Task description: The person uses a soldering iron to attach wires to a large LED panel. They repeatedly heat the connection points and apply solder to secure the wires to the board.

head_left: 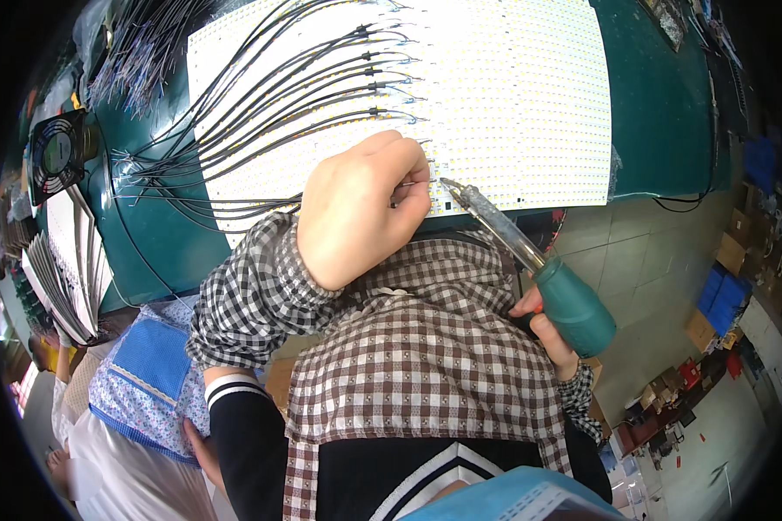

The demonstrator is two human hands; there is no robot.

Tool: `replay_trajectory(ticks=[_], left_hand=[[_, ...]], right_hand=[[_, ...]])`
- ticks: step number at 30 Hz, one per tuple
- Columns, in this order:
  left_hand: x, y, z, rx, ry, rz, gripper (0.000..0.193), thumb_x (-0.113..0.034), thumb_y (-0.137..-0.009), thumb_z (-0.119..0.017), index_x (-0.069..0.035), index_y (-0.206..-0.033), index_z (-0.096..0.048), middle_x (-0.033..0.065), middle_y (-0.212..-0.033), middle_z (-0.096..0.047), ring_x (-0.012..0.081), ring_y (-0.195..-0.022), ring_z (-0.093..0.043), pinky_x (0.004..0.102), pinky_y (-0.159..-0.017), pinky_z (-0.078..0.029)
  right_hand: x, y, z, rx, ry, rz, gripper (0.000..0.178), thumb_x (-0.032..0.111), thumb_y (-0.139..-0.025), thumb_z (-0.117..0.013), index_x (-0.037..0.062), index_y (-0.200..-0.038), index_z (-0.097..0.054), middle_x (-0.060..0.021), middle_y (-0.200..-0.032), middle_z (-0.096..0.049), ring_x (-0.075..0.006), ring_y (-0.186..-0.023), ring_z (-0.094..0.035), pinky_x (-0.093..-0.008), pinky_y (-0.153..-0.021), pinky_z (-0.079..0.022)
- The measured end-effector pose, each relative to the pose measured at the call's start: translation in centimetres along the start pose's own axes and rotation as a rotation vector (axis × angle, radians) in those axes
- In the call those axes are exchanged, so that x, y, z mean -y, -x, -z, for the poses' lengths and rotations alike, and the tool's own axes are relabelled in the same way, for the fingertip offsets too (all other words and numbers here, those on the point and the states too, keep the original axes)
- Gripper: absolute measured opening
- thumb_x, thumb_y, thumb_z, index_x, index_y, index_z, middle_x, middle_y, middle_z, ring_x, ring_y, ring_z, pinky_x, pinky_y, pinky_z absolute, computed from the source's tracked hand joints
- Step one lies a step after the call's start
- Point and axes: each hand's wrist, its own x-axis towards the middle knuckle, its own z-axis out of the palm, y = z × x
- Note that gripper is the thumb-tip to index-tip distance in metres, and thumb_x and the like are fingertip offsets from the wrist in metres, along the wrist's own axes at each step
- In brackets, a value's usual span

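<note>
A large white LED board (530, 104), dotted with rows of small yellow chips, lies on the green table. My left hand (356, 208) is closed in a pinch over the board's near edge, holding the thin end of a black wire (269, 204) against it. My right hand (547, 334) grips a soldering iron (573, 308) by its green handle, and most of its fingers are hidden behind that handle. The iron's tip meets the board just right of my left fingertips. Several black wires (321, 95) run from the left to a column of points on the board.
A bundle of loose wires (148, 52) lies at the far left, above a small black fan (58, 154). Stacked white panels (65, 260) stand by the table's left edge. Another person in a blue flowered apron (139, 382) is close on my left. Boxes (725, 295) sit at the right.
</note>
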Motion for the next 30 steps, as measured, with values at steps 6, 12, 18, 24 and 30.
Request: replay_trajectory(ticks=[6,12,18,24,30], left_hand=[[-0.06,0.05,0.13,0.004,-0.007,0.007,0.008,-0.004,-0.079,-0.067,-0.006,-0.08,-0.06,0.0101,-0.074,-0.059,0.0301,-0.065,-0.062,0.0397,-0.057,-0.049],[-0.22,0.0,0.04,0.01,-0.02,0.001,0.008,-0.004,-0.079,-0.068,-0.006,-0.081,-0.06,0.0101,-0.074,-0.06,0.03,-0.065,-0.063,0.0398,-0.056,-0.049],[-0.23,0.04,0.14,0.009,-0.027,0.004,0.008,-0.005,-0.079,-0.068,-0.006,-0.08,-0.06,0.01,-0.075,-0.06,0.03,-0.065,-0.063,0.0397,-0.056,-0.049],[-0.24,0.04,0.04,0.002,-0.036,0.002,0.008,-0.004,-0.079,-0.067,-0.006,-0.08,-0.06,0.0097,-0.074,-0.06,0.0299,-0.064,-0.063,0.0396,-0.056,-0.049],[-0.25,0.38,0.63,0.044,-0.021,-0.008,0.01,-0.008,-0.082,-0.07,-0.006,-0.087,-0.062,0.0102,-0.082,-0.061,0.0303,-0.07,-0.064,0.0389,-0.06,-0.05]], right_hand=[[-0.03,-0.14,0.05,0.015,0.142,0.055,0.032,0.0,-0.073,-0.077,-0.0062,-0.104,-0.069,-0.009,-0.084,-0.07,-0.0176,-0.077,-0.07,-0.0304,-0.073,-0.057],[-0.57,-0.16,0.47,0.048,0.249,0.117,0.032,0.004,-0.073,-0.079,-0.0047,-0.103,-0.07,-0.0083,-0.083,-0.072,-0.0171,-0.076,-0.07,-0.0313,-0.073,-0.057],[-0.6,-0.25,0.77,0.091,0.325,0.183,0.038,0.005,-0.076,-0.08,-0.0066,-0.109,-0.066,-0.0082,-0.081,-0.072,-0.0162,-0.079,-0.07,-0.0315,-0.074,-0.057],[0.08,-0.27,-0.1,-0.005,-0.052,0.023,0.038,0.003,-0.078,-0.078,-0.0095,-0.11,-0.061,-0.01,-0.086,-0.07,-0.0173,-0.081,-0.069,-0.0324,-0.076,-0.059],[-0.43,-0.4,0.09,0.011,-0.063,0.092,0.036,0.007,-0.083,-0.077,-0.0092,-0.111,-0.06,-0.0118,-0.088,-0.069,-0.0194,-0.079,-0.068,-0.0336,-0.075,-0.059]])
